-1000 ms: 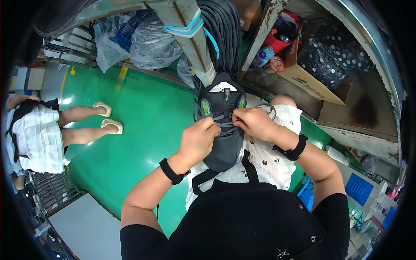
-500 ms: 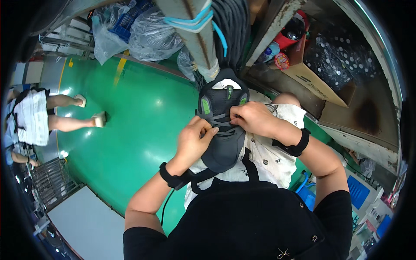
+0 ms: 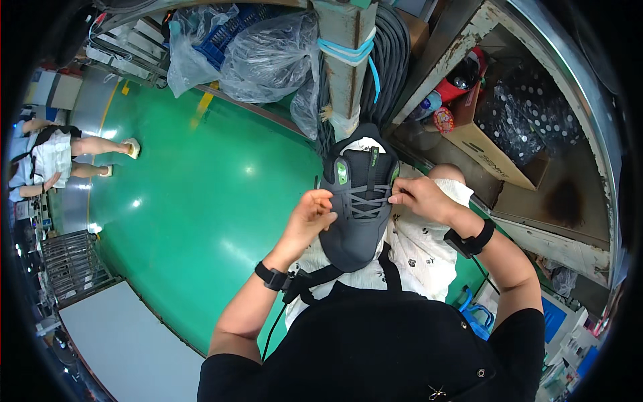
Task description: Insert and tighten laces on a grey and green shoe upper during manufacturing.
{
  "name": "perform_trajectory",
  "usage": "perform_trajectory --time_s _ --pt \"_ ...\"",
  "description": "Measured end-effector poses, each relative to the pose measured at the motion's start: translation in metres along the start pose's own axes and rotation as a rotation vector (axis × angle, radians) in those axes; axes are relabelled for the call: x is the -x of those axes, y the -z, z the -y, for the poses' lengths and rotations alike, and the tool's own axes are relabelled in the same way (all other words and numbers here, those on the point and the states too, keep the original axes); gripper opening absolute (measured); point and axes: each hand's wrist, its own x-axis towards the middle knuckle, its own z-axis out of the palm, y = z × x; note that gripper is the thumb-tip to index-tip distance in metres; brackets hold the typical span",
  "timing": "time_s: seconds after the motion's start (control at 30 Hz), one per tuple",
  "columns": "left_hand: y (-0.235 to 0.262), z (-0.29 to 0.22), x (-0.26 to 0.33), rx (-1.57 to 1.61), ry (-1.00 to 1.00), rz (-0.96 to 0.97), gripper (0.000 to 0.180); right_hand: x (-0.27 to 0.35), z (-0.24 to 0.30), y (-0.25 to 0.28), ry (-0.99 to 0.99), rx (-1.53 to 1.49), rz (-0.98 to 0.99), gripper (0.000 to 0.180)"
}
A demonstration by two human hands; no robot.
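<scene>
A dark grey sneaker (image 3: pixel 355 234) lies on my lap, toe toward me, with green patches at its collar. Grey shoelaces (image 3: pixel 367 202) criss-cross over its black tongue. My right hand (image 3: pixel 425 199) is at the shoe's right eyelet edge, thumb and forefinger closed in a pinch on the shoelace there. Beside the shoe's left edge is my left hand (image 3: pixel 308 220), its fingers curled but thumb and forefinger apart, with nothing visible between them.
A rusty metal post (image 3: pixel 343 80) with blue ties stands just beyond the shoe. On the right, a shelf holds a cardboard box (image 3: pixel 499 151). Plastic bags (image 3: pixel 271 57) lie at the back. Another person (image 3: pixel 57 157) stands at far left on the green floor (image 3: pixel 201 174).
My hands have moved apart, the left off the laces to the shoe's left side, the right to its right edge. The crossed laces show more fully. The other person has shifted.
</scene>
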Motion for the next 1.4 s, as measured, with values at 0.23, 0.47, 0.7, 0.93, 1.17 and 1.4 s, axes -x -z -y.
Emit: perform_trajectory --time_s 0.23,0.47,0.7,0.93,1.17,1.4 --pt "0.041 -0.009 0.007 0.044 -0.118 -0.154 0.020 0.010 0.009 -0.012 0.026 -0.035 -0.036 0.020" --pt "0.053 -0.021 0.007 -0.020 0.007 -0.109 0.018 0.015 0.017 -0.027 0.160 0.366 -0.356 0.016" --pt "-0.001 0.020 0.002 0.017 0.068 0.088 0.011 -0.011 0.024 -0.052 0.262 0.405 -0.804 0.015" --pt "0.008 0.016 0.000 0.134 0.153 0.115 0.010 -0.007 0.015 -0.070 0.200 0.262 -0.926 0.013" --pt "0.132 -0.046 0.011 0.469 0.046 -0.343 0.004 -0.004 0.008 -0.072 0.217 0.298 -0.950 0.015" --pt "0.286 -0.091 0.069 0.587 -0.336 -0.631 0.007 -0.022 0.010 -0.093 0.231 0.197 -0.987 0.013"
